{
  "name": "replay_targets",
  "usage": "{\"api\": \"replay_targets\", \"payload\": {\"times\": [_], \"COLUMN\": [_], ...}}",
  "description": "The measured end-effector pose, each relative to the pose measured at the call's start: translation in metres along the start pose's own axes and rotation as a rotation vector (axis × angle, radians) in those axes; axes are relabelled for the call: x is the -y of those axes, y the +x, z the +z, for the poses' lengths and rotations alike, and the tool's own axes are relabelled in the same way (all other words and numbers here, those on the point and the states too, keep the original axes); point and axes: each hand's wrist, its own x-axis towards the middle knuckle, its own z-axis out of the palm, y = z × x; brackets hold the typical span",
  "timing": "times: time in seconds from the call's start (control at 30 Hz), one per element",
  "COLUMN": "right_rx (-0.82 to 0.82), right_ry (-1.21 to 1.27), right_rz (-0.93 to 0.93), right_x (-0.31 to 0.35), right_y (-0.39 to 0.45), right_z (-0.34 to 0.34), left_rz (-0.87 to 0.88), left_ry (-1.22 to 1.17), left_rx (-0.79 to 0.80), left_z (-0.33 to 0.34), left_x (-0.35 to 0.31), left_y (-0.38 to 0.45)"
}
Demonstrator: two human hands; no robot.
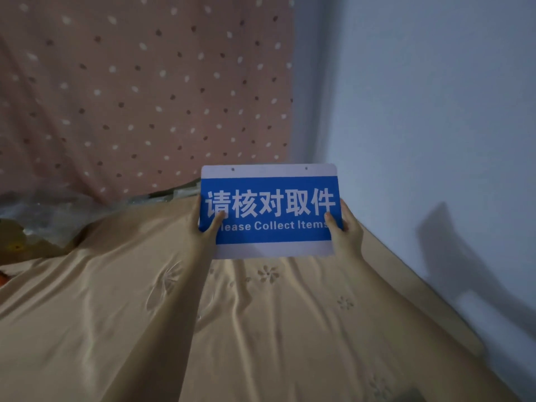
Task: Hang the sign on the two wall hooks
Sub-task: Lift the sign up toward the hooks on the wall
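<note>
A blue and white sign (269, 181) with white Chinese characters and the words "Please Collect Items" is held upright above the bed, facing me. Two small holes sit in its top white strip. My left hand (207, 224) grips its lower left edge, thumb on the front. My right hand (343, 227) grips its lower right edge the same way. No wall hooks show in this view.
A tan bedsheet (261, 329) with embossed flowers covers the bed below. A pink dotted cloth (145, 91) hangs behind. A pale blue wall (435, 111) rises on the right. Clear plastic wrapping (43, 216) and small items lie at the far left.
</note>
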Motion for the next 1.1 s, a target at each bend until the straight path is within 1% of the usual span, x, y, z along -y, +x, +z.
{"api": "replay_targets", "payload": {"times": [0.1, 0.27, 0.43, 0.67, 0.77, 0.93, 1.1], "right_rx": [-0.063, -0.171, -0.301, -0.441, -0.51, -0.631, -0.749], "right_ry": [0.013, 0.019, 0.084, 0.037, 0.04, 0.05, 0.009], "right_rz": [-0.073, -0.188, -0.258, -0.413, -0.471, -0.509, -0.569], "right_x": [0.02, 0.052, 0.09, 0.139, 0.156, 0.183, 0.206], "right_y": [0.008, 0.02, 0.028, 0.02, 0.015, 0.007, -0.01], "right_z": [-0.02, -0.062, -0.11, -0.18, -0.208, -0.252, -0.292], "left_rz": [0.065, 0.132, 0.213, 0.311, 0.324, 0.362, 0.39], "left_ry": [-0.001, 0.027, -0.018, -0.114, -0.18, -0.257, -0.304], "left_rx": [0.044, 0.031, 0.119, 0.254, 0.331, 0.434, 0.509], "left_z": [0.027, 0.082, 0.137, 0.219, 0.252, 0.303, 0.351], "left_x": [-0.014, -0.043, -0.068, -0.107, -0.122, -0.145, -0.168], "left_y": [0.006, 0.01, 0.013, -0.005, -0.014, -0.031, -0.054]}}
